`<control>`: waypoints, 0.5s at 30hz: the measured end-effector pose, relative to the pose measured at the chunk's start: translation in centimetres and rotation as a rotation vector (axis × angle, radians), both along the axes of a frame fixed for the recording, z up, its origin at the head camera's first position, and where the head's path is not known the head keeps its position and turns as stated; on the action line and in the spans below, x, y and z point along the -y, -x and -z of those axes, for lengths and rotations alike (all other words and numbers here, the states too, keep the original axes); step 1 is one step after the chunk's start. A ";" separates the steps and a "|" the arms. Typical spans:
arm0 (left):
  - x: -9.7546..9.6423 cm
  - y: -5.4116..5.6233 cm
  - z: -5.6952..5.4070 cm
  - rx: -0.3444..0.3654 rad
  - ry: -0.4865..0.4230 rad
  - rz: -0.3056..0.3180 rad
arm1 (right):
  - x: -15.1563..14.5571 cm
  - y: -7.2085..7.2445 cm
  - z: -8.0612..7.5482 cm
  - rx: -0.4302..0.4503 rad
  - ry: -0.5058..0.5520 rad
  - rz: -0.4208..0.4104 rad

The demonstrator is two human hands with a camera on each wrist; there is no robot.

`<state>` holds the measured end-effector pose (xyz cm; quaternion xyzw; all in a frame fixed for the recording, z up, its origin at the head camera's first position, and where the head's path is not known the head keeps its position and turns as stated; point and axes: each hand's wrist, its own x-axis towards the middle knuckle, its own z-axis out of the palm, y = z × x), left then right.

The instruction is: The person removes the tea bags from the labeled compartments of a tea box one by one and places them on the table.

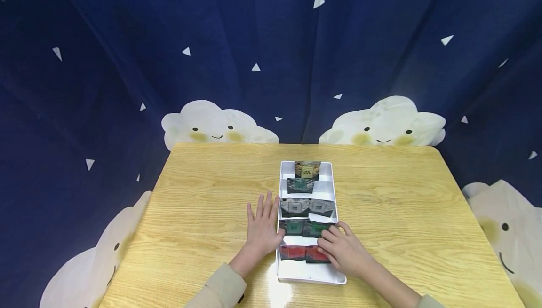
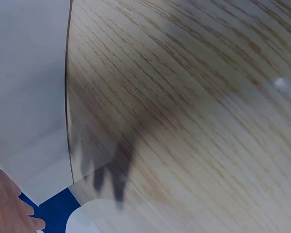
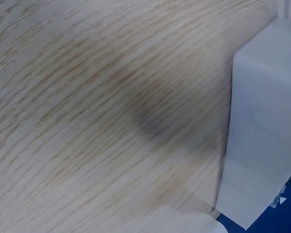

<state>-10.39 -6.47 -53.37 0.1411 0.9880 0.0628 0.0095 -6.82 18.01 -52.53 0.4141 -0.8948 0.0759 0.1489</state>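
Fingers (image 1: 267,207) spread, the left hand (image 1: 261,230) rests at the white tray (image 1: 311,278) on the bench (image 1: 211,181). The right hand (image 1: 346,251) curls at a green packet (image 1: 314,229) inside; I can't tell whether it pinches.

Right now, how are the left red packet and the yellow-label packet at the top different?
The left red packet is in the nearest row of packets; the yellow-label packet is in the farthest. The red one has another red packet beside it; the yellow-label one is alone in its row. Both are in the white tray.
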 end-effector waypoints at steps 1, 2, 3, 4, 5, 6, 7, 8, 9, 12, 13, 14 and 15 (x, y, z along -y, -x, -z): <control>0.0 0.0 0.0 0.002 0.000 0.000 | 0.0 0.0 -0.1 0.004 0.007 0.003; -0.1 0.0 0.0 0.000 0.002 0.001 | 0.0 0.0 -0.2 0.008 0.018 0.005; -0.1 0.0 0.0 0.001 0.004 0.001 | 0.0 0.0 -0.4 0.014 0.031 0.006; -0.1 0.0 0.0 0.000 0.007 0.002 | 0.0 0.0 -0.5 0.020 0.045 0.007; -0.2 0.0 0.0 -0.002 0.010 0.003 | 0.0 0.0 -0.8 0.025 0.059 0.008; -0.2 0.0 0.0 -0.003 0.012 0.003 | 0.0 0.0 -1.0 0.033 0.074 0.011; -0.2 0.0 -0.1 -0.001 0.017 0.003 | 0.0 0.1 -1.3 0.041 0.087 0.015; -0.2 0.0 -0.1 -0.001 0.020 0.003 | 0.0 0.1 -1.7 0.046 0.099 0.019; -0.2 0.0 -0.1 0.000 0.022 0.003 | 0.0 0.2 -2.1 0.054 0.113 0.024; -0.2 0.0 -0.1 0.007 0.021 -0.003 | 0.0 0.6 -3.7 0.068 0.148 0.043; -0.3 -0.1 -0.2 0.011 0.020 -0.005 | -0.1 0.8 -4.2 0.069 0.161 0.050; -0.3 0.0 -0.2 0.012 0.020 -0.006 | -0.1 1.0 -4.8 0.069 0.171 0.058; -0.3 0.0 -0.2 0.015 0.019 -0.008 | -0.2 1.3 -5.3 0.066 0.180 0.067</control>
